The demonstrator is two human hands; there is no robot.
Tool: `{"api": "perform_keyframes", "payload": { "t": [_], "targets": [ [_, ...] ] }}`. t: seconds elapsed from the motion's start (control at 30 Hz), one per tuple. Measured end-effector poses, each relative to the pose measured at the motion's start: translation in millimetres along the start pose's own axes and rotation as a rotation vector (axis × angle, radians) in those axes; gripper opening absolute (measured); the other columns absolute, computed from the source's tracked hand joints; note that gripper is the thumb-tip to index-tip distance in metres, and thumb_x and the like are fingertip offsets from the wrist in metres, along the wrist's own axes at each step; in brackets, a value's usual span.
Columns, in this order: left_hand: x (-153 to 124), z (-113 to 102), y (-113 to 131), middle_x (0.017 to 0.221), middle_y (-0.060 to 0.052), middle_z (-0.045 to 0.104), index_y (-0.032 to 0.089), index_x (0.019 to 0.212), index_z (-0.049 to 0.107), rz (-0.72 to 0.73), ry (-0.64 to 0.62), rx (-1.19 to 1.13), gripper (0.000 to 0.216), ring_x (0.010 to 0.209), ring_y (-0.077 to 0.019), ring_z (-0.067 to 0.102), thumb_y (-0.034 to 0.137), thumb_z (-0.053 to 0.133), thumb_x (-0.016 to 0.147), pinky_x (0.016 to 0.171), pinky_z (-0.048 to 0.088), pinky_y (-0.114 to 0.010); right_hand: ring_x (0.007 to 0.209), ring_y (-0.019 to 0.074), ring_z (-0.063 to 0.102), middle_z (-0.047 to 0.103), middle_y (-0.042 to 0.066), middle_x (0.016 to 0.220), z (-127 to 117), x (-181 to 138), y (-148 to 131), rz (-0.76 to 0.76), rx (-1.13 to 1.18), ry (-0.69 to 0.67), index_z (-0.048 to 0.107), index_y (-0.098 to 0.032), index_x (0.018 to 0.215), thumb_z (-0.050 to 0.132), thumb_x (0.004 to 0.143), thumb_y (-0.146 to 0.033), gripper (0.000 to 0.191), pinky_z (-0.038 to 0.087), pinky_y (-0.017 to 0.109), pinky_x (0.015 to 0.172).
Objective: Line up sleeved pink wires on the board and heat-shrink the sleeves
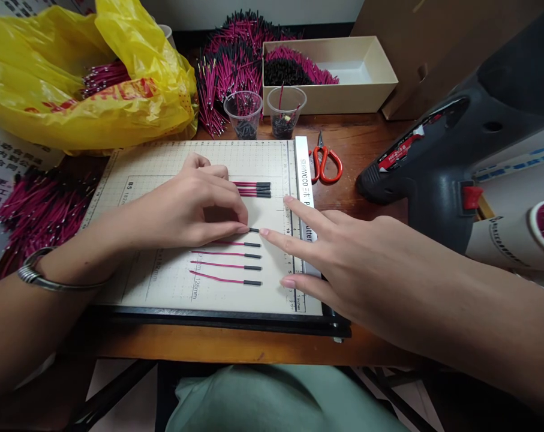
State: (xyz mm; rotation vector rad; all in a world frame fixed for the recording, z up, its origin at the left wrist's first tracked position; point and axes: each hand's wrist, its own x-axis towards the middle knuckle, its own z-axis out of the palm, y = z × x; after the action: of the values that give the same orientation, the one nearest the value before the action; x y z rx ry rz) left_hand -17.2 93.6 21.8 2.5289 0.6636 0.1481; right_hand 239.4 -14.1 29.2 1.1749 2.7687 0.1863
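- Yellow plastic bag (132, 120), one: crowding the board's far left corner, red wires inside.
- Wire heaps, two: a large heap (231, 66) beyond the board's far edge; a smaller heap (33, 210) off its left edge.
- Cream tray (330, 99), one: beyond the far right corner, part-filled with wires.
- Clear cups, two: left one (243, 111) and right one (286, 108), just beyond the far edge, dark pieces within.
- Red-handled scissors (321, 147), one pair: beside the right edge, near the far corner.
- Dark power tool (438, 138), one: right of the board, red trigger.
- Paper cup (492, 243), one: far right, holding wires.
- Cutter board (276, 300), one: white rail (303, 168) along its right edge.
- Sleeved wires (252, 256), four: loose, toward the near edge; also a bundle (263, 189) toward the far edge, partly hidden, count uncertain.
- Left hand (200, 201): thumb and finger pinching one black-sleeved wire (254, 230) mid-board.
- Right hand (357, 249): fingers spread, one fingertip at that sleeve's end, across the right edge.
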Motion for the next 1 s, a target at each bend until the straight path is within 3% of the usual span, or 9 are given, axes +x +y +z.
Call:
{"api": "perform_keyframes", "payload": {
  "t": [0.2,0.37,0.6,0.8,0.9,1.0],
  "targets": [
    [0.4,-0.9,1.1,0.085,0.0,0.081,0.027,0.089,0.077,-0.011,-0.011,0.011,0.024,0.087,-0.0221,0.061,0.044,0.063,0.098,0.097,0.03,-0.048,0.091,0.0252,0.075,0.056,0.025,0.155,2.9,-0.3,0.8,-0.028,-0.015,0.044,0.05,-0.029,0.16,0.036,0.111,-0.048,0.054,0.023,0.028,0.055],
    [0.9,-1.2,1.8,0.085,-0.001,0.08,0.026,0.087,0.078,-0.015,-0.017,0.011,0.025,0.086,-0.0219,0.06,0.045,0.063,0.097,0.098,0.031,-0.048,0.082,0.0223,0.073,0.054,0.026,0.156,2.6,-1.4,1.4,-0.014,-0.015,0.029,0.046,-0.029,0.161,0.034,0.111,-0.051,0.056,0.022,0.028,0.054],
    [0.5,-1.2,2.7,0.082,0.001,0.079,0.026,0.087,0.077,0.007,-0.02,0.011,0.024,0.084,-0.0213,0.058,0.042,0.062,0.097,0.093,0.028,-0.046,0.096,0.0254,0.071,0.057,0.022,0.156,0.5,-2.7,6.9,-0.042,-0.015,0.065,0.051,-0.026,0.158,0.034,0.111,-0.05,0.055,0.033,0.029,0.056],
    [1.5,0.8,6.2,0.084,0.001,0.08,0.026,0.086,0.076,0.017,-0.016,0.026,0.025,0.086,-0.0214,0.056,0.042,0.061,0.098,0.094,0.027,-0.045,0.098,0.0268,0.073,0.057,0.019,0.157,-1.5,-2.7,4.8,-0.008,-0.028,0.014,0.052,-0.028,0.157,0.04,0.111,-0.046,0.051,0.03,0.03,0.054],
    [1.5,2.0,6.5,0.083,0.001,0.079,0.025,0.086,0.076,0.019,-0.003,0.024,0.024,0.085,-0.0212,0.057,0.042,0.062,0.097,0.093,0.028,-0.044,0.092,0.0253,0.073,0.059,0.021,0.154,3.3,-3.0,6.6,-0.046,-0.025,0.075,0.053,-0.027,0.157,0.037,0.111,-0.05,0.053,0.027,0.029,0.053],
    [0.8,1.2,6.0,0.083,0.001,0.079,0.026,0.086,0.076,0.024,-0.002,0.014,0.024,0.085,-0.0211,0.057,0.043,0.064,0.097,0.093,0.028,-0.044,0.099,0.0275,0.073,0.057,0.023,0.154,5.6,-2.5,10.2,-0.097,-0.009,0.07,0.054,-0.026,0.155,0.031,0.112,-0.046,0.053,0.024,0.03,0.053]
  ]
}}
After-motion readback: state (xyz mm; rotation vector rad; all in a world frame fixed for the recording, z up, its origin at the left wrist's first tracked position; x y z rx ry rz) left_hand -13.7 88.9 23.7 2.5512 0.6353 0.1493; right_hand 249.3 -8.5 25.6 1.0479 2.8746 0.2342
